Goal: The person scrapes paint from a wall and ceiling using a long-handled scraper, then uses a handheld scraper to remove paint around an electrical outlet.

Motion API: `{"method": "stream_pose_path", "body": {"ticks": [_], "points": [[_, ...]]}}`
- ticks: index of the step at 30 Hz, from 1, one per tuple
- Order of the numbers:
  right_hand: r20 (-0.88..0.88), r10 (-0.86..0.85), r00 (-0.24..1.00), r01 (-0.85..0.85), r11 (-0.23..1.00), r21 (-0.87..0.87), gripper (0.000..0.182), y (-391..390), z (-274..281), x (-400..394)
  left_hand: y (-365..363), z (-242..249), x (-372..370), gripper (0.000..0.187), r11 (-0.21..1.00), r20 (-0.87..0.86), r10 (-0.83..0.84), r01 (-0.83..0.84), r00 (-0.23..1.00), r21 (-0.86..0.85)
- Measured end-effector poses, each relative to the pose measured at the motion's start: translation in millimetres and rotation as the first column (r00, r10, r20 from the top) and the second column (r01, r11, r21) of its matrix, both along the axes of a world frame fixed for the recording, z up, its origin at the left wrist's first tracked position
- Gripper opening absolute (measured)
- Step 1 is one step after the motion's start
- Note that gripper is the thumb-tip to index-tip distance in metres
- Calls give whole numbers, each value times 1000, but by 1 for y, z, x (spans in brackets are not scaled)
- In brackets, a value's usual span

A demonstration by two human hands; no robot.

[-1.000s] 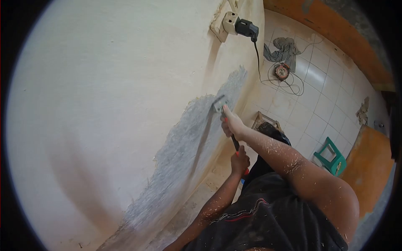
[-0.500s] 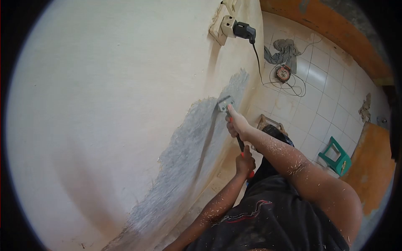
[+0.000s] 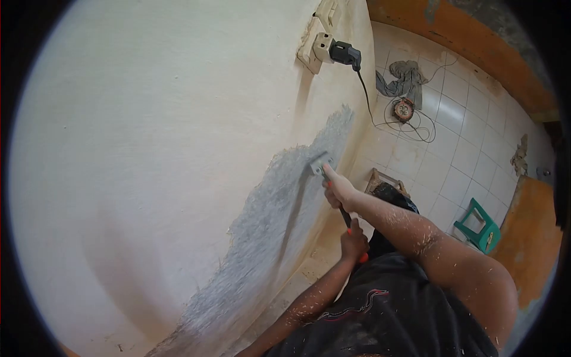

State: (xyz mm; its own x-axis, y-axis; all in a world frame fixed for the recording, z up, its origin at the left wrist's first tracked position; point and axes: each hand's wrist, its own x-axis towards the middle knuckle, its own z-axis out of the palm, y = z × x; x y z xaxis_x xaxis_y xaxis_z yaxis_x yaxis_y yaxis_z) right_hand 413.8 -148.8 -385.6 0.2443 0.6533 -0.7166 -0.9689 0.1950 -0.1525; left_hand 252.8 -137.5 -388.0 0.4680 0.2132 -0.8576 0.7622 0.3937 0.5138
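Note:
A long-handled scraper (image 3: 321, 162) with a wide metal head and a black and orange-red handle rests its blade at the wall. Close behind the head, my right hand (image 3: 340, 189) is wrapped round the handle. Farther back, near my shirt, my left hand (image 3: 355, 241) grips the handle's lower end. Beneath the blade the wall shows a rough grey stripped patch (image 3: 267, 208), bordered by smooth off-white coating (image 3: 160, 131). Pale flakes cling to both forearms.
A wall socket with a black plug (image 3: 344, 52) is above the patch, its cord hanging to the floor. A red-faced round device (image 3: 402, 110), a grey cloth (image 3: 406, 78), a wooden stool (image 3: 386, 178) and a green plastic stool (image 3: 479, 227) are on the tiles.
The scraper head and both hands have shifted slightly down the grey patch toward my body. My view has tilted a little too. Both hands keep their hold.

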Motion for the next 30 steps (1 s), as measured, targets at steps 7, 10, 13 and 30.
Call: {"method": "stream_pose_path", "body": {"ticks": [7,10,13,30], "points": [[-12,-29,999,29,999,-17,55,-9,3,10,-5,3,10,42,995,-37,-93,91,995,-49],[-46,31,998,-33,998,-47,55,-14,-1,1,-13,12,3,48,977,-115,52,-74,992,-200],[28,-27,999,25,996,87,56,-4,19,34,5,22,38,45,988,11,-7,8,1000,-155],[-73,8,997,-2,997,83,57,-15,-4,11,-9,17,20,46,998,-24,4,-6,1000,-64]]}}
